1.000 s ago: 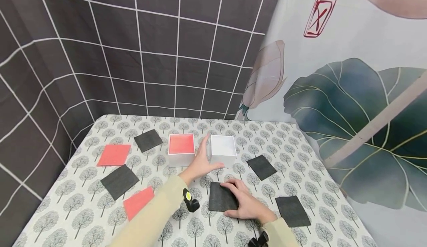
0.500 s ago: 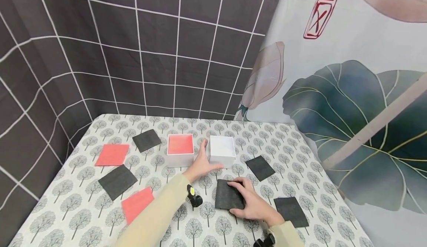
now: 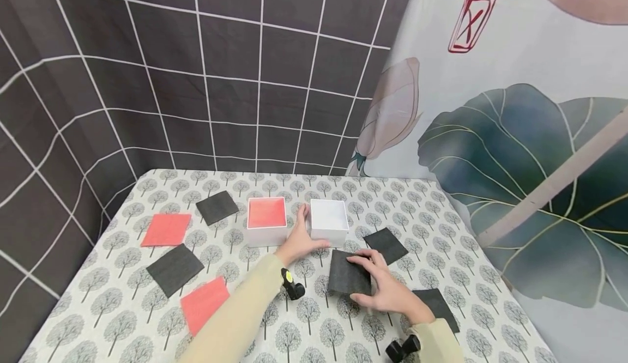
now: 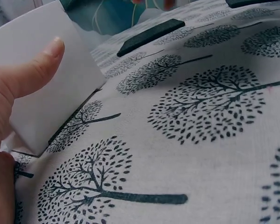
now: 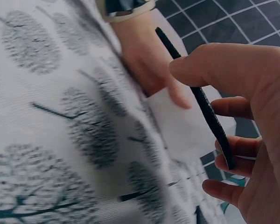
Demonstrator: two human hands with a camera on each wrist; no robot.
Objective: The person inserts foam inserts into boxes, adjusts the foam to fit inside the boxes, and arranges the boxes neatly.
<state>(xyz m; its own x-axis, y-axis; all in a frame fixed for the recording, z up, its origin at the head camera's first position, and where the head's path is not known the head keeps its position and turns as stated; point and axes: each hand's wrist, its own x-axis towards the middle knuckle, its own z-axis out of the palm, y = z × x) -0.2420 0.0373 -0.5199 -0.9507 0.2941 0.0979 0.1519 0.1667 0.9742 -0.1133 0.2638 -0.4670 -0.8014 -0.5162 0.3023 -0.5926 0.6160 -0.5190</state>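
Observation:
My right hand (image 3: pixel 392 292) pinches a black cloth square (image 3: pixel 345 272) between thumb and fingers, above the tree-print tablecloth. The right wrist view shows the same black cloth square (image 5: pixel 208 112) edge-on, thin and slightly bent. My left hand (image 3: pixel 296 241) rests against the white box (image 3: pixel 338 237), its fingers straight along the left side and its thumb across the front. In the left wrist view the thumb (image 4: pixel 39 70) lies on the box wall. To the left stands a second white box (image 3: pixel 265 236), red inside. The held square is just in front of the white box.
Two red cloth squares (image 3: pixel 165 229) and several black cloth squares (image 3: pixel 175 270) lie on the left and right of the table. A dark grid curtain (image 3: pixel 221 79) hangs behind, and a lotus-print curtain (image 3: pixel 490 188) hangs at the right.
My right hand has raised the black cloth square and brought it right and forward, nearer the white box. My left hand has stayed at the box.

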